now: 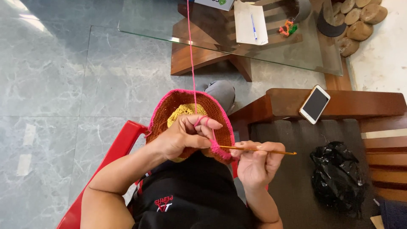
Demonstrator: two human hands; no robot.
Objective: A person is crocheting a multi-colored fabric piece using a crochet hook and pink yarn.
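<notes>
Head view, looking down at the lap: left hand (pixel 186 138) grips the rim of a round crocheted piece (pixel 190 111), brown with a yellow centre and pink edging, held over the knees above a red chair (pixel 123 144). Pink yarn (pixel 191 55) runs taut from the top of the frame to the left index finger and wraps over it. Right hand (pixel 256 163), fingers pinched around a gold crochet hook (pixel 258 149), has the hook tip buried in the pink edge at the piece's lower right. Step judged: mid-stitch on the pink border round. Next move likely needs yarn caught on the hook while the left fingers hold tension. Phone (pixel 314 104) lies on a wooden armrest (pixel 360 104); black bag (pixel 337 176) below it; glass bench (pixel 140 29) ahead.
</notes>
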